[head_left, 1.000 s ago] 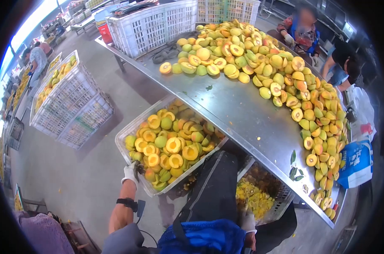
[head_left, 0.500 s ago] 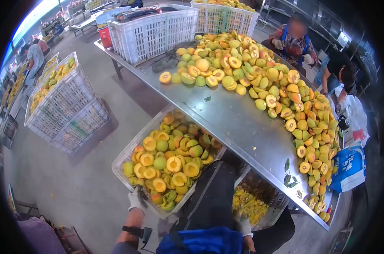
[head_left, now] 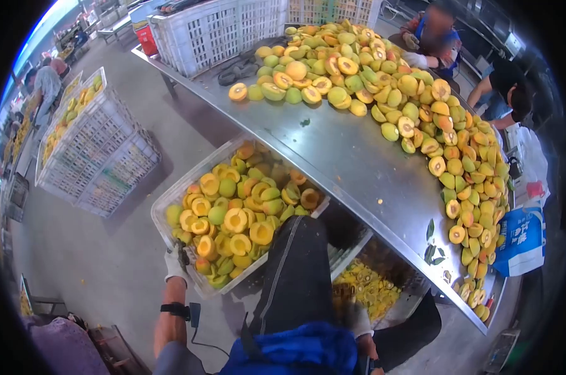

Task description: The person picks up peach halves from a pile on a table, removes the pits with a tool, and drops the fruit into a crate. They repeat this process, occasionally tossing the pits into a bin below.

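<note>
Diagonally, steel table (head_left: 333, 147), heaped fruit (head_left: 411, 112), grey floor (head_left: 127, 262), left fingers (head_left: 176, 256) at crate (head_left: 160, 215) corner, right fingers (head_left: 358, 314) lower, grips unclear.

One head-worn camera looks from above and behind the left hand (head_left: 175, 263) and right hand (head_left: 359, 321) — facing forward and down, near both — its wide, dark-rimmed view reaching beyond them across the metal table (head_left: 333, 150).

Left hand (head_left: 174, 265) gloved, out forward and left; left forearm (head_left: 169, 335) bare, nearly straight. Right hand (head_left: 358, 321) gloved, low, between left leg (head_left: 295, 269) and right leg (head_left: 413, 337), well apart from left hand. Finger closure unclear on both hands.
</note>
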`<state>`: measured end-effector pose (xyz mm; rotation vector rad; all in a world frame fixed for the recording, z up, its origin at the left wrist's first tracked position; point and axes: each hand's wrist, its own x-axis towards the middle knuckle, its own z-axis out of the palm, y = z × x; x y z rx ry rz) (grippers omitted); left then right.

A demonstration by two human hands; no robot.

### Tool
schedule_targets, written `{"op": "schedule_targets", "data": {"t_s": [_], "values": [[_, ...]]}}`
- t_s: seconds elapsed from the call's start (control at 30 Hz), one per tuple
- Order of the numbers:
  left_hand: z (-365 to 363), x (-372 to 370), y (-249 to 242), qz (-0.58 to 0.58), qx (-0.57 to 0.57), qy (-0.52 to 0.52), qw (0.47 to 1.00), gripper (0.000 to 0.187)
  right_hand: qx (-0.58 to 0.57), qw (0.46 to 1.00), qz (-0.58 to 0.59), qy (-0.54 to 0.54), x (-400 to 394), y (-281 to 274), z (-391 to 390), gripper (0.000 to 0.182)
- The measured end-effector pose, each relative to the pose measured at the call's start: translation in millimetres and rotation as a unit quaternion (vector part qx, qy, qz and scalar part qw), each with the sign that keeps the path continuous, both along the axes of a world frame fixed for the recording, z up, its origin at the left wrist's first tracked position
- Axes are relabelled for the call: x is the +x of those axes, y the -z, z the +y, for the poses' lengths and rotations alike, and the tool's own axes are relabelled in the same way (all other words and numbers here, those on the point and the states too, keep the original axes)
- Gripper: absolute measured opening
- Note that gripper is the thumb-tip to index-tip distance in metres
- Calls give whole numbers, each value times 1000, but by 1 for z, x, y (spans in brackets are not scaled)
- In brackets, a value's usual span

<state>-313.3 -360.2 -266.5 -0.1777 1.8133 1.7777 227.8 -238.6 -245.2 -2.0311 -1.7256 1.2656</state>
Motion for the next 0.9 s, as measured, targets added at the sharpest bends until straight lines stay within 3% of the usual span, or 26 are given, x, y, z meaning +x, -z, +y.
{"op": "schedule_targets", "data": {"t_s": [0.07, 0.1, 0.23, 0.33, 0.37, 0.47, 0.6, 0.7, 0.8, 0.87, 0.9], "values": [[5, 43, -23, 17, 29, -29, 999, 16, 77, 995, -45, -46, 6, -7, 0, 55], [-1, 57, -21, 10, 8, -37, 999, 16, -61, 996, -60, 13, 4, -17, 5, 48], [-21, 89, -10, -5, -22, -47, 999, 16, 3, 994, 23, 108, -22, -65, 5, 48], [-28, 79, -8, -19, -24, -49, 998, 12, -82, 995, -47, 44, -10, -53, 13, 46], [-31, 74, -6, -21, -31, -47, 998, 12, 73, 990, -70, -94, 6, -29, 6, 44], [-34, 73, 1, -19, -12, -65, 998, 19, -54, 998, -22, 12, -12, -57, 12, 40], [-22, 94, -32, -135, 91, -63, 985, 33, 29, 1000, 6, 10, 3, -28, 2, 42], [-34, 99, -12, -115, 89, -45, 988, 40, -89, 977, 94, 169, -33, -95, 8, 47], [-29, 98, -13, -115, 35, -59, 991, 39, -51, 992, 63, 100, 1, -27, 3, 53], [-33, 87, -17, -130, 17, -63, 989, 38, 82, 996, -4, -34, 1, -14, -3, 55], [-37, 80, -12, -160, 32, -56, 985, 37, 65, 997, -17, -31, 1, -12, -5, 56]]}}
